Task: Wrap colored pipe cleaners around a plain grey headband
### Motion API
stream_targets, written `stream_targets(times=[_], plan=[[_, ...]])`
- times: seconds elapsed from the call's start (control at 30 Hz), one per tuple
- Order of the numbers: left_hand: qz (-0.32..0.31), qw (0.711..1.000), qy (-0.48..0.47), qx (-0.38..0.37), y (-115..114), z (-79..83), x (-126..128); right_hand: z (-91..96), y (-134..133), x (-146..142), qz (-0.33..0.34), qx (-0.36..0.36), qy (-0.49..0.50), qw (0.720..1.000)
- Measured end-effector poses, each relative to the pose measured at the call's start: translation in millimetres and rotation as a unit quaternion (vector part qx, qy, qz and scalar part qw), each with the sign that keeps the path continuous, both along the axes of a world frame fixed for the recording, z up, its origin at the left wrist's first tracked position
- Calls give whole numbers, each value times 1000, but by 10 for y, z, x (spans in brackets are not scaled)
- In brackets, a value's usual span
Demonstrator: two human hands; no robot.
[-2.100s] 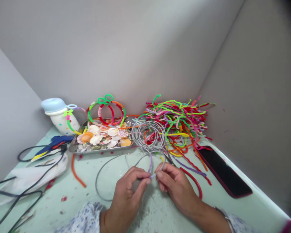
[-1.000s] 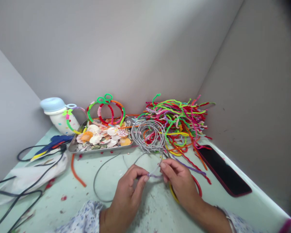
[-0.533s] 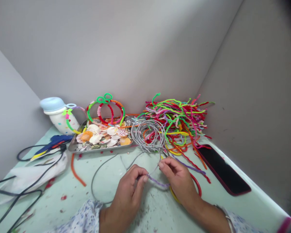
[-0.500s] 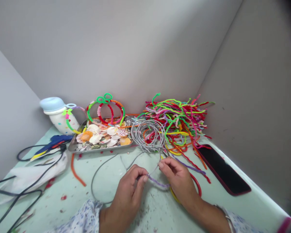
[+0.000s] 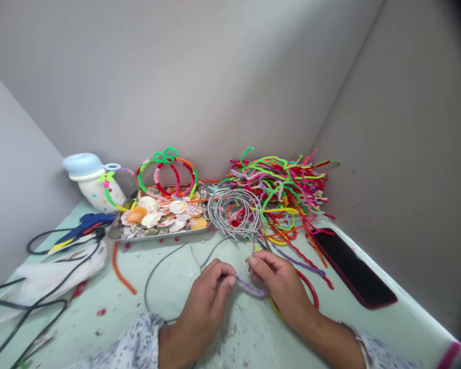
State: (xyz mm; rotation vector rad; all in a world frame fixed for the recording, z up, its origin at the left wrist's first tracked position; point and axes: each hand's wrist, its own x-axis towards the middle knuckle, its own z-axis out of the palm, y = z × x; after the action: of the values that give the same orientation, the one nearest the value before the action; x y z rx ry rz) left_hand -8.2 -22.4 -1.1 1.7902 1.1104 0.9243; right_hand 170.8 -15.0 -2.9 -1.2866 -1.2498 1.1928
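Note:
Just above the table's near middle, my left hand [image 5: 209, 300] pinches one end of a purple pipe cleaner [image 5: 251, 288] together with a thin grey wire. My right hand [image 5: 280, 282] is closed, with thumb and forefinger pinching the grey wire a short way to the right. Between the hands the pipe cleaner sags in a shallow curve, its right end passing behind my right hand. The wire runs up to a loose grey wire coil [image 5: 236, 212] behind the hands. A long wire loop [image 5: 148, 284] spreads to the left of my left hand.
A metal tray [image 5: 165, 237] of shells holds colourful pipe-cleaner hoops [image 5: 195, 179]. A heap of pipe cleaners [image 5: 284, 179] lies at the back right, beside a black phone [image 5: 355, 269]. On the left are a white bottle [image 5: 100, 192], blue-handled pliers [image 5: 86, 225], a plastic bag [image 5: 67, 269] and black cables [image 5: 30, 307].
My right hand has shifted slightly left, nearer my left hand, along the wire. My left hand keeps its pinch and has barely moved.

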Motion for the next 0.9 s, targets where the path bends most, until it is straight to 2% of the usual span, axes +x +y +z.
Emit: stream_targets(times=[0.27,0.67,0.9], plan=[[-7,1000,-7,-5,-5,22,-12,64,-15,-14,-1,-12,18,1000],[-9,999,24,23,11,31,3,64,-8,-6,5,-3,8,1000],[3,1000,17,9,-17,16,-7,22,-14,-1,26,-2,12,1000]])
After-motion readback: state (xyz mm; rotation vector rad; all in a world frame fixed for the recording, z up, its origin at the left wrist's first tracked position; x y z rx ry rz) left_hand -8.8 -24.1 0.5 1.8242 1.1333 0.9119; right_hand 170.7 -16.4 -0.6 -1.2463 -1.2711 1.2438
